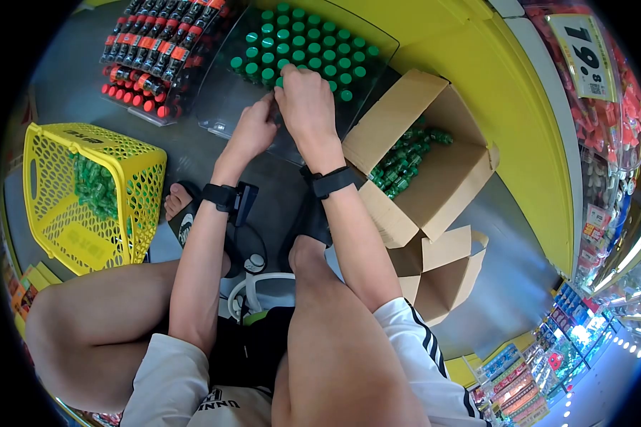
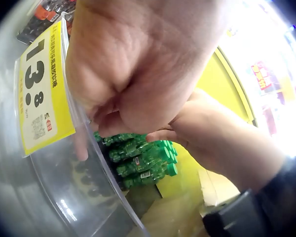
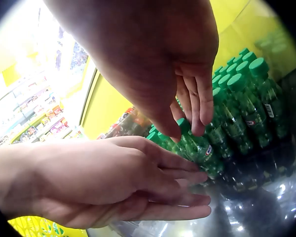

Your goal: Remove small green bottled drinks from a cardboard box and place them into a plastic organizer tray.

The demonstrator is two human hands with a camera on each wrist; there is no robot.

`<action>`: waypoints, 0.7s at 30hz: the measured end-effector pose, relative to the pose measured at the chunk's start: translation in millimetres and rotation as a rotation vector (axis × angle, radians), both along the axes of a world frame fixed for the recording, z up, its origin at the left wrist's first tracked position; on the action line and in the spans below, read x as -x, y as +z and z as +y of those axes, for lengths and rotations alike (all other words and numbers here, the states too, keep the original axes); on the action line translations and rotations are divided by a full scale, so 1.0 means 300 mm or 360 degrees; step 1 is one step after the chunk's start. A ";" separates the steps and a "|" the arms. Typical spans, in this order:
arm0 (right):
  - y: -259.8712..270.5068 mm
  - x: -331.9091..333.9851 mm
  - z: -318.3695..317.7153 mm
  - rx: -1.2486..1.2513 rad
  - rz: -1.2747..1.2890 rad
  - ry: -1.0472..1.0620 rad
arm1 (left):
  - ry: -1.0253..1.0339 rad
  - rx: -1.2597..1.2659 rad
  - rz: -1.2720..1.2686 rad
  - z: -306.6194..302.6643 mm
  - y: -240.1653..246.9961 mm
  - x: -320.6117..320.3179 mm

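Small green bottles (image 1: 299, 41) with green caps stand upright in rows in a clear bin (image 1: 212, 122). My right hand (image 1: 306, 103) reaches over the near row. In the right wrist view its thumb and fingers pinch a green bottle (image 3: 203, 152) by the cap, in front of the other bottles. My left hand (image 1: 253, 133) is just left of it, over the bin's near part. Its fingers (image 3: 180, 213) are extended, with the tips close to that bottle's lower half and holding nothing.
Dark bottles with red caps (image 1: 149, 53) fill another bin at the left. A yellow basket (image 1: 124, 153) holds more green bottles. At the right stands an open cardboard box (image 1: 441, 188) with loose green bottles, another box (image 1: 445, 281) nearer me. A price card (image 2: 42, 89) is on the bin's front.
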State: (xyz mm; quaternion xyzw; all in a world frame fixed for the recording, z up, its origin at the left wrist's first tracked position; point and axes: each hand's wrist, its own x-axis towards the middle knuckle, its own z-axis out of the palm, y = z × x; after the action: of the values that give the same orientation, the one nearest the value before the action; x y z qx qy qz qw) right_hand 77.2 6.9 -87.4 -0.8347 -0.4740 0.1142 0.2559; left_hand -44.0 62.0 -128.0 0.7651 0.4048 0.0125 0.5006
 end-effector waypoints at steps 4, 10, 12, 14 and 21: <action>0.027 0.000 -0.003 0.0123 -0.0085 -0.0015 | -0.0055 -0.0066 -0.0060 0.000 -0.020 0.012; 0.043 -0.003 -0.001 0.0153 -0.0098 -0.0009 | -0.0196 -0.0037 -0.0049 -0.001 -0.021 0.006; 0.041 -0.001 -0.009 0.0152 -0.0084 -0.0040 | -0.0227 -0.0110 -0.0153 0.000 -0.036 0.009; 0.043 0.000 -0.009 0.0148 -0.0067 -0.0067 | -0.0250 -0.0129 -0.0178 0.002 -0.034 0.007; 0.022 -0.003 -0.004 0.0099 -0.0024 -0.0066 | -0.0258 -0.0243 -0.0219 0.008 -0.115 0.016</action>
State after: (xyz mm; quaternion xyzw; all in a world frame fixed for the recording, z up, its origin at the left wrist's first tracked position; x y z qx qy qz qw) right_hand 78.0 5.8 -80.9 -0.8527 -0.4548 0.1173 0.2287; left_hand -48.8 64.5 -162.5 0.8285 0.3042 0.0553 0.4669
